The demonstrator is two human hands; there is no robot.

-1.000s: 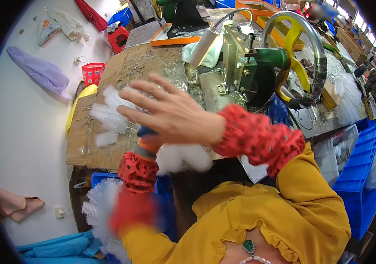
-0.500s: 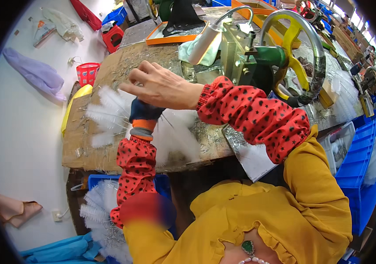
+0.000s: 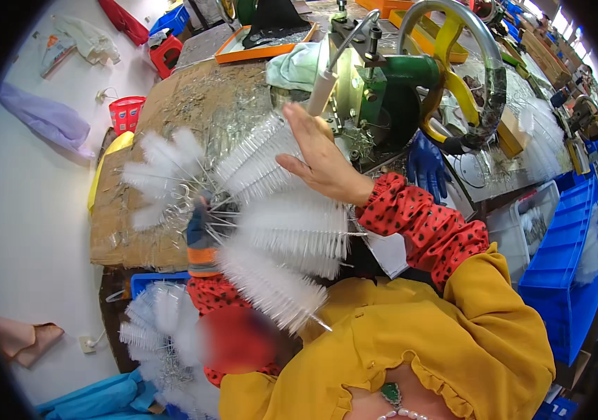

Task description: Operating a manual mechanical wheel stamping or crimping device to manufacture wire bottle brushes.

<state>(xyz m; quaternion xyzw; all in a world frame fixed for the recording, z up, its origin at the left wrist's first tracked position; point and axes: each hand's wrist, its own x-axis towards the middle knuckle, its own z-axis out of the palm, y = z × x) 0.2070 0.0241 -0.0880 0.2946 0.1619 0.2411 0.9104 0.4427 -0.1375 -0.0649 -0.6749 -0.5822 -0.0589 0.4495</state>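
My left hand (image 3: 199, 234), in a dark glove with an orange and grey cuff, is closed round the wire stems of several white-bristled twisted-wire brushes (image 3: 292, 231). Their bristle heads fan out to the right and toward me. My bare right hand (image 3: 327, 162) is stretched out flat, fingers together and thumb apart, at the upper right of the fan. Whether its palm touches the bristles I cannot tell. More white brushes (image 3: 166, 171) lie on the cardboard-covered bench (image 3: 162, 112), just past my left hand.
A green machine (image 3: 400, 77) with a large handwheel (image 3: 498, 91) stands behind my right hand. A blue glove (image 3: 426, 164) hangs below it. Blue bins (image 3: 558, 269) are at the right; more brushes (image 3: 166, 336) fill one at lower left. Orange trays (image 3: 264, 50) sit farther back.
My right hand has moved right and straightened out from above my left hand. The brushes in my left hand have swung up and fanned out to the right, and the view has shifted slightly.
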